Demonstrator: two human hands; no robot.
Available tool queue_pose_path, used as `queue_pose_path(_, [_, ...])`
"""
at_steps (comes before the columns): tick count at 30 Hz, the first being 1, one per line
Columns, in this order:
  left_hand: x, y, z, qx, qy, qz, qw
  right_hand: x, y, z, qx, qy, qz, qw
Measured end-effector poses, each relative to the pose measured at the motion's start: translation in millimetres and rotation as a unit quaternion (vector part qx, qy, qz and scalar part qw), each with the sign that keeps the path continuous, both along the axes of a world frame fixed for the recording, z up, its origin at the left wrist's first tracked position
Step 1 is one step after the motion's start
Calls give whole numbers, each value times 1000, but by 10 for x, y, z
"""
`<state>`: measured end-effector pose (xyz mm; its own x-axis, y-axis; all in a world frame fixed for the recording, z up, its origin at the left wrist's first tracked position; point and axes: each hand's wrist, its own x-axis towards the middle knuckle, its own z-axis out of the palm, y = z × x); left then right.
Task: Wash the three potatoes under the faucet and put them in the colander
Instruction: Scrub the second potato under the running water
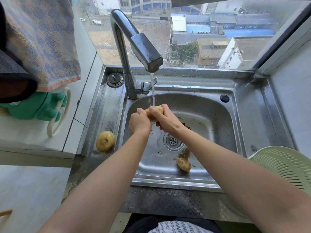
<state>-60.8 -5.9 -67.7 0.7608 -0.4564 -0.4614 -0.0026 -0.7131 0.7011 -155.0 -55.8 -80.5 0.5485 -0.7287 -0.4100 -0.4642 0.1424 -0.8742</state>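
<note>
Two bare hands held a potato (155, 111) under water (153, 91) running from the faucet (134, 41), over the steel sink (249, 123), at about 12 o'clock from the drain (173, 141). The left hand (138, 122) gripped the potato from its 8 o'clock side and the right hand (165, 120) from its 4 o'clock side. The fingers (165, 109) of both hands were curled round the potato and pressed against it, and the stream landed on its top.

A second potato (105, 141) lay on the sink's flat ledge at 9 o'clock from the drain, outside the basin. A third potato (184, 164) sat on the basin floor at 5 o'clock from the drain, with a smear of brown dirt just above it and specks of soil scattered round the basin.

A pale green colander (286, 167) stood at 4 o'clock from the sink, partly cut off by the frame's edge and partly hidden by the right forearm; no potato showed in its visible part. A sink strainer (115, 79) rested on the ledge at 9 o'clock from the faucet's base. A towel (42, 39) hung at 10 o'clock, with a green glove (38, 106) just below it. The dark counter (168, 202) edged the sink at 6 o'clock.
</note>
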Motion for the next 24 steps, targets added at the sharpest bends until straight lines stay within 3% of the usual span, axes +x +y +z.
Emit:
queue_pose_path(6, [-136, 135, 91, -88, -163, -167, 968, 105, -58, 33, 23, 48, -96, 994])
queue_pose_path(10, [-89, 52, 93, -67, -111, -127, 983, 77, -2, 29, 23, 61, -96, 993])
queue_pose_path(13, [-8, 29, 92, -31, -98, -76, 992, 94, 38, 29, 29, -15, -83, 996])
queue_pose_path(16, [-44, 56, 59, -44, -90, -83, 991, 123, 27, 89, 35, -78, -53, 995])
queue_pose_path(20, [-112, 89, 36, -81, -89, -107, 987, 95, 0, 160, 74, -41, -120, 989])
queue_pose_path(24, [-92, 70, 24, -93, -31, -66, 993, 34, 46, 127, 74, -99, -127, 984])
